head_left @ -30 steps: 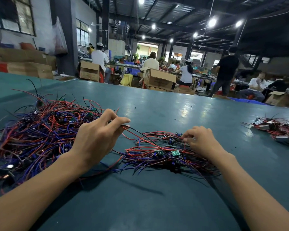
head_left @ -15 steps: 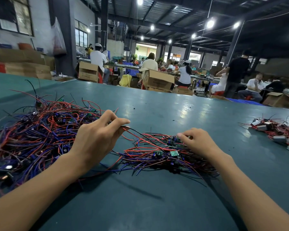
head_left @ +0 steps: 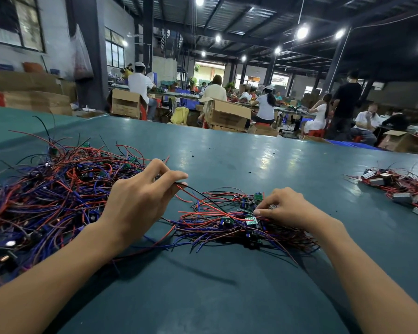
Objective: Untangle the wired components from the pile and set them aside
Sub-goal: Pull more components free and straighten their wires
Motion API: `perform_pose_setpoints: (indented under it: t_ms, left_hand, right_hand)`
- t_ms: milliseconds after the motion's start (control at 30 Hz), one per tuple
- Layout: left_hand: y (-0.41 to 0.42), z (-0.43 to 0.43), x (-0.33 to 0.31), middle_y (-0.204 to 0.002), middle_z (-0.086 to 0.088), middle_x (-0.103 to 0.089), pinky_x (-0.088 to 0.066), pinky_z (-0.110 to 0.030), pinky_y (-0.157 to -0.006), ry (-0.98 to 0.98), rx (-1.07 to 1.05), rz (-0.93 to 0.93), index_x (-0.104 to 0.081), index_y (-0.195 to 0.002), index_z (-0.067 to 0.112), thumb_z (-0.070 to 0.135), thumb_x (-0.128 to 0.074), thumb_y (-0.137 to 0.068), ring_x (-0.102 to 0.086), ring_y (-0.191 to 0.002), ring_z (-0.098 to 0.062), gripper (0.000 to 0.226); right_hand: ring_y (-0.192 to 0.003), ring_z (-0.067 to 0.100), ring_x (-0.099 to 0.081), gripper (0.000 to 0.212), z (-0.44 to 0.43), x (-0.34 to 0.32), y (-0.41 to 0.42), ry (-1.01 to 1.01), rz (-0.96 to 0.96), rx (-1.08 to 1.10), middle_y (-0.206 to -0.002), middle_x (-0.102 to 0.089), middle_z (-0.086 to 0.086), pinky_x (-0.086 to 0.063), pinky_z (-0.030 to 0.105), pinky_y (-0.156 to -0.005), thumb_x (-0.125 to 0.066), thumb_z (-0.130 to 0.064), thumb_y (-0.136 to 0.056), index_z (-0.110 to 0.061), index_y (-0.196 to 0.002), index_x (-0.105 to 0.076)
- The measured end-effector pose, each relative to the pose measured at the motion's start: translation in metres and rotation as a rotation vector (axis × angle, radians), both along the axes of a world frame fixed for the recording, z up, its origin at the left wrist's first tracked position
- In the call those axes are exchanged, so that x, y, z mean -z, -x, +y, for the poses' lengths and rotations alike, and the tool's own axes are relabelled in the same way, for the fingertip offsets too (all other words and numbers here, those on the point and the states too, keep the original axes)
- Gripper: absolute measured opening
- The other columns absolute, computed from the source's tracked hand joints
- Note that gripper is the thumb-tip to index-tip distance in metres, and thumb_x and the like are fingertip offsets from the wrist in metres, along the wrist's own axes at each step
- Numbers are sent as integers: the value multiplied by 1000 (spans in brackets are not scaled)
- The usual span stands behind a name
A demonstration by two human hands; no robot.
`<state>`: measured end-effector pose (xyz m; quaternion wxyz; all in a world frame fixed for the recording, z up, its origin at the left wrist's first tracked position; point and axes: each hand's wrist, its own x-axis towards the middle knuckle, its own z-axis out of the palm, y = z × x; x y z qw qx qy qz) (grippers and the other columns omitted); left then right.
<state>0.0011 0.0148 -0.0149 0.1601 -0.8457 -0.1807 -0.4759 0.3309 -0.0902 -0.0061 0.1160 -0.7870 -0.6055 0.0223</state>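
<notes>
Teal table (head_left: 227,297) nearest, both forearms lying across it. Left hand (head_left: 140,203) at 9 o'clock of small tangle (head_left: 217,227) of wired components: thumb and forefinger pinch black wire (head_left: 198,191), red lead alongside, both running into that tangle. Right hand (head_left: 285,208) at tangle's 2 o'clock, fingers curled down, apparently pinching green board (head_left: 251,219); grip partly hidden. Big pile (head_left: 53,194) of red, blue, black leads at 9 o'clock, behind left hand. Separate batch (head_left: 401,186) at 3 o'clock, well apart. Workers (head_left: 266,106), cardboard boxes (head_left: 227,114) far off at 12 o'clock.

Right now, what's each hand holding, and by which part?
Left hand pinches red and black wires near their ends; right hand curls into the small tangle, hold unclear.
</notes>
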Motion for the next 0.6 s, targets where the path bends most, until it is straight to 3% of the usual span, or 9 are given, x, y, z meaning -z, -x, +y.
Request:
perform_pose_setpoints:
  t_ms: [133, 200, 333, 500, 600]
  left_hand:
    - [2, 1, -1, -92, -2, -64, -40, -31, -35, 1, -12, -2, -74, -115, 16, 28, -56, -101, -59, -55, -21, 26]
    - [2, 2, 0, -92, -3, -64, -41, -32, -35, 7, -11, 0, -74, -115, 15, 29, -54, -101, -58, -55, -22, 28]
    - [3, 2, -1, -93, -3, -64, -42, -32, -36, 10, -12, -7, -74, -116, 15, 31, -50, -103, -60, -57, -23, 32]
    - [2, 3, -1, -92, -3, -64, -43, -33, -36, 6, -24, -26, -74, -116, 15, 32, -49, -102, -61, -58, -25, 33]
    - [3, 4, -1, -92, -3, -64, -43, -33, -36, 8, -49, -36, -74, -116, 15, 30, -54, -102, -62, -59, -26, 29]
  right_hand:
    - [-104, 14, -58, 13, -1, -1, 0, -3, -17, -35, -88, -59, -22, -44, 42, -100, -72, -42, -92, -34, -100, -80]
    - [-101, 16, -61, 10, -1, 2, 0, -57, 33, -26, -90, -64, -17, -46, 39, -96, -74, -35, -91, -30, -98, -80]
    - [-86, 16, -69, 4, -5, 3, -2, -287, 230, -20, -87, -75, -2, -51, 27, -77, -78, -21, -89, -18, -91, -80]
    - [-73, 22, -75, 12, -14, -16, 10, -582, 516, -186, -75, -76, 3, -62, 32, -81, -79, -9, -84, -9, -96, -78]
    - [-72, 25, -75, 22, -18, -28, 27, -640, 712, -338, -84, -77, 10, -62, 31, -76, -80, -9, -77, -8, -98, -75]
